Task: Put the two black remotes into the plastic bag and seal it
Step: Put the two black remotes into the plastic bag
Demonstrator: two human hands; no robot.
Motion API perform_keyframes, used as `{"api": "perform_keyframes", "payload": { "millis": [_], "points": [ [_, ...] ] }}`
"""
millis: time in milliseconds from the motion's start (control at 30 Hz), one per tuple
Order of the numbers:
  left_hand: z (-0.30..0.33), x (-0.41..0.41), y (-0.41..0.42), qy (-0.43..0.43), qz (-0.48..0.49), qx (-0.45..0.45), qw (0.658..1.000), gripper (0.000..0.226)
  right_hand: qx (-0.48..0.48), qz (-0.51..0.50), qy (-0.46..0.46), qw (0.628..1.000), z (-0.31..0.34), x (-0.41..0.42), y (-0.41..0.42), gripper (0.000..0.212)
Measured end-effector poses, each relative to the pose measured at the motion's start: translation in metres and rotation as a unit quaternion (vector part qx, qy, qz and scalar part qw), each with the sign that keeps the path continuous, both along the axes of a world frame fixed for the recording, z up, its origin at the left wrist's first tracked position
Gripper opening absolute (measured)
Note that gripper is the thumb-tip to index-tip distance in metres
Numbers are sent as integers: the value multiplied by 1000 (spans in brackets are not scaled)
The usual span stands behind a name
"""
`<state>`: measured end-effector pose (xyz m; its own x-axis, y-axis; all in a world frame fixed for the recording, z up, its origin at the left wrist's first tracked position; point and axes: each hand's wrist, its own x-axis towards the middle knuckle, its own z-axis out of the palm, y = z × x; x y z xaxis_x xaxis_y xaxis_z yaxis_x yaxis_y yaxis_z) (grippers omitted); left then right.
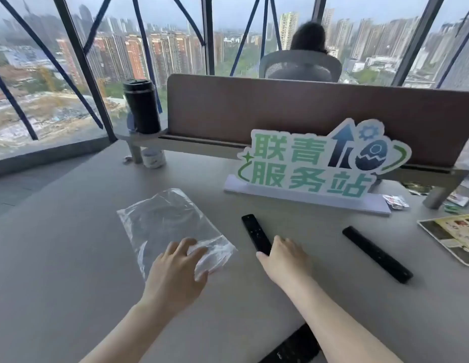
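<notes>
A clear plastic bag (167, 224) lies flat on the grey table (58, 258). My left hand (175, 273) rests on the bag's near right corner, fingers spread, pressing the plastic. Just right of the bag lies a black remote (254, 233), pointing away from me. My right hand (285, 260) covers its near end, fingers laid over it; whether it grips is unclear. A second black remote (377, 254) lies further right, at an angle, untouched.
A green-and-white cut-out sign (306, 163) on a white base stands behind the remotes. A black tumbler (143, 106) and a brown divider (280, 106) are at the back, a printed leaflet (456, 238) at the right edge. A dark object (293, 347) lies under my right forearm.
</notes>
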<state>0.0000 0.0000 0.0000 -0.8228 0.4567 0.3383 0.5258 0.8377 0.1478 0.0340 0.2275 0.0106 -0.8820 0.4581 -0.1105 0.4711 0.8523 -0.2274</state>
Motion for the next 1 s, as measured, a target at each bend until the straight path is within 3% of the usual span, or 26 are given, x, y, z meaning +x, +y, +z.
{"api": "perform_keyframes", "payload": {
  "millis": [100, 233, 300, 367, 467, 667, 833, 900, 1000],
  "points": [
    [-9, 5, -10, 21, 13, -39, 999, 17, -5, -14, 3, 1000, -7, 6, -6, 42],
    [-12, 10, -20, 6, 45, -37, 998, 10, -113, -33, 38, 992, -8, 30, -12, 30],
    [-5, 15, -20, 1, 44, -16, 999, 8, -245, -61, 101, 962, 2, 54, -6, 24],
    [6, 23, -14, 11, 30, 20, 999, 7, -378, -84, 156, 909, 21, 87, 2, 24],
    [20, 37, 4, 16, 10, 87, 996, 5, -484, -86, 149, 858, 53, 135, 4, 29],
    [44, 59, 39, -25, -27, 166, 985, 21, -447, -31, 77, 891, 56, 130, -34, 32],
    [43, 62, 39, -28, -10, 190, 981, 20, -500, 7, 110, 859, 32, 119, -57, 15],
    [37, 62, 34, -37, 2, 189, 981, 19, -435, -3, 137, 890, 25, 128, -45, 19],
    [28, 62, 28, -43, 2, 199, 979, 18, -218, 43, 109, 969, 14, 148, -10, 30]
  ]
}}
